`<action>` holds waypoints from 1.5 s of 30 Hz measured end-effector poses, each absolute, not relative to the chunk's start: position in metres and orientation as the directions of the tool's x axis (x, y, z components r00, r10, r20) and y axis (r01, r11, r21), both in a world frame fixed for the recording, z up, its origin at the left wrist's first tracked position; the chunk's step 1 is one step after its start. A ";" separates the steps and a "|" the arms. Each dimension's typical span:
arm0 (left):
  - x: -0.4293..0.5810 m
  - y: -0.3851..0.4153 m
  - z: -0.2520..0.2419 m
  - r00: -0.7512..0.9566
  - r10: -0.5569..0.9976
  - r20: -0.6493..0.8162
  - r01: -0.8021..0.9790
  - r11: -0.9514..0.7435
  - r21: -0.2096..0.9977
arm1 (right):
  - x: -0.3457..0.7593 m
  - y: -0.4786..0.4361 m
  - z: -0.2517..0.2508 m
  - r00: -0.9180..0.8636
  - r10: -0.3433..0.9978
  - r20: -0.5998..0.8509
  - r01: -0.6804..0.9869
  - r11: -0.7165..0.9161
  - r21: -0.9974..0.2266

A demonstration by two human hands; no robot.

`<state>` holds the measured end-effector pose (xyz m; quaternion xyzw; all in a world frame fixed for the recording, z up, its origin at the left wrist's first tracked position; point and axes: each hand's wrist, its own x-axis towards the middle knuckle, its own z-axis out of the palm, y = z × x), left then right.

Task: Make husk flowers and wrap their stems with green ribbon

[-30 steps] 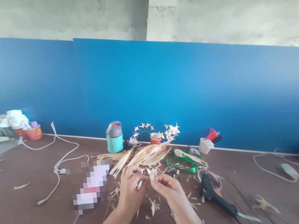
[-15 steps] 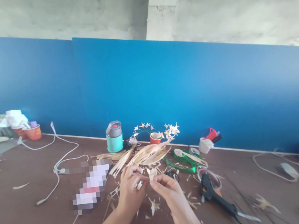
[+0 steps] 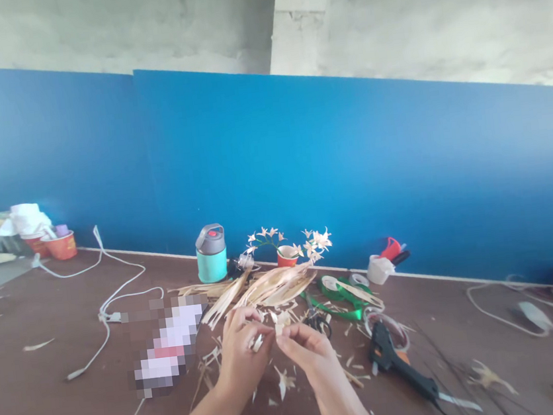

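A small pale piece of dried husk [image 3: 281,320], with petal-like points, stands up between my fingertips above the table. My left hand [image 3: 245,349] is closed, thumb and forefinger pinched at the left side of this piece; another pale strip [image 3: 258,343] shows inside its curled fingers. My right hand [image 3: 315,363] pinches the same piece from the right with thumb and forefinger. Below the hands, a star-shaped husk flower [image 3: 285,382] lies on the brown table [image 3: 103,400] among scraps. Just beyond lie scissors [image 3: 319,322] and a bundle of dried husks [image 3: 278,284].
At right lies a black glue gun [image 3: 398,360], near green ribbon [image 3: 344,303]. Behind stand a teal flask [image 3: 212,263] and a red cup [image 3: 287,257] with husk flowers. A blurred-out phone-like object [image 3: 170,346] and white cables [image 3: 117,295] are at left.
My right fingertips have shifted very slightly to the left on the husk piece. My left hand stays nearly still, and both keep their pinch.
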<state>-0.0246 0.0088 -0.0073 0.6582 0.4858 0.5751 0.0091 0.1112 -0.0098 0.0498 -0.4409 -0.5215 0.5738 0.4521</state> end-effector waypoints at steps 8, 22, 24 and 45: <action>-0.028 0.013 -0.011 -0.140 0.744 0.653 0.563 -0.483 0.671 | 0.129 -0.004 0.057 -0.270 0.962 -0.040 0.327 0.053 -0.944; -0.026 0.018 -0.008 -0.221 0.818 0.531 0.423 -0.410 0.808 | 0.269 0.008 0.041 0.208 0.978 -0.020 0.965 -0.202 0.168; -0.027 0.017 -0.008 -0.224 0.821 0.525 0.422 -0.404 0.812 | 0.270 0.006 0.039 0.225 0.974 0.000 0.963 -0.223 0.151; -0.021 0.009 -0.004 -0.192 0.763 0.618 0.456 -0.489 0.744 | 0.104 0.007 0.034 -0.053 0.978 0.202 0.095 0.206 -0.974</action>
